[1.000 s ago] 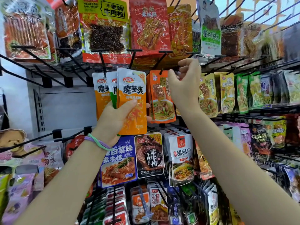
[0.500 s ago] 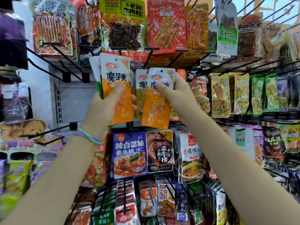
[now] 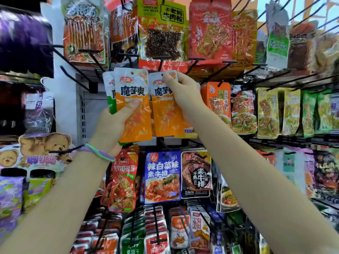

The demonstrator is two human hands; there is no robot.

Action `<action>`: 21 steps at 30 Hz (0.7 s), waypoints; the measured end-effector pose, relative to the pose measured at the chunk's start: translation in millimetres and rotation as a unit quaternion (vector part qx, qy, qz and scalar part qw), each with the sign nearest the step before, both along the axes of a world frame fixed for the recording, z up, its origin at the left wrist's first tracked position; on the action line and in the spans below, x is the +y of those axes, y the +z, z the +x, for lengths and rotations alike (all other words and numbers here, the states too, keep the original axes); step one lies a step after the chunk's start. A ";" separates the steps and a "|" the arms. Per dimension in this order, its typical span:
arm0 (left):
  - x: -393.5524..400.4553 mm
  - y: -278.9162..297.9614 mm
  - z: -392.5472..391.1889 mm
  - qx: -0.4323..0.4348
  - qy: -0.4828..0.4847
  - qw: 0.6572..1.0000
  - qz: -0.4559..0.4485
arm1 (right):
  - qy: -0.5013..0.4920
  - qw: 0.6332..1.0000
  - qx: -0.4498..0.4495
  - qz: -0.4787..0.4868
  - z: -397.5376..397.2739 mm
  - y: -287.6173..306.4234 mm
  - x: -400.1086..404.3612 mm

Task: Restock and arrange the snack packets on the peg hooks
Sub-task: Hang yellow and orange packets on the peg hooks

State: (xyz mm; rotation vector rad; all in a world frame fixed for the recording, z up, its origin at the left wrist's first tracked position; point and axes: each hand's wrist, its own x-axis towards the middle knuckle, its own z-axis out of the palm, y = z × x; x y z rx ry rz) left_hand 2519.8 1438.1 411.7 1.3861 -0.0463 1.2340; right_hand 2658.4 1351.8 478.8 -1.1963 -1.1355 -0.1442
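Note:
My left hand (image 3: 111, 125) grips a small stack of packets: an orange and white konjac packet (image 3: 134, 103) in front, with a green-edged one (image 3: 109, 94) behind it. Just to the right, my right hand (image 3: 183, 92) pinches the top corner of another orange and white packet (image 3: 165, 114), near its hang hole. That packet is held up in front of the rack, below a black peg hook (image 3: 161, 64). Whether it hangs on a peg is hidden by my fingers.
Rows of black peg hooks carry hanging snacks: a big yellow-green packet (image 3: 162, 28) and red packets (image 3: 210, 28) above, orange (image 3: 218, 101) and yellow packets (image 3: 267, 112) to the right, blue (image 3: 162, 176) and dark packets (image 3: 196, 173) below. Bare pegs (image 3: 73, 77) jut out at the left.
My right hand has left the peg at the right, taken one orange packet and slid its pinch up to the top corner. My left hand has raised its stack. The view has shifted left.

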 end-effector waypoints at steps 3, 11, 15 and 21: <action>2.3 1.0 2.1 0.022 -0.012 1.000 0.013 | 0.001 1.000 0.012 0.000 0.3 3.8 2.5; 12.7 0.4 4.4 0.044 -0.018 0.999 0.003 | -0.054 0.999 0.008 0.001 2.9 5.4 6.3; 15.9 -1.2 4.0 0.050 -0.016 0.998 0.016 | -0.168 0.972 -0.146 0.078 -1.4 -6.9 1.8; 12.8 -0.4 5.4 0.045 -0.037 0.998 0.032 | -0.100 0.979 -0.177 0.034 -17.4 -14.8 -8.3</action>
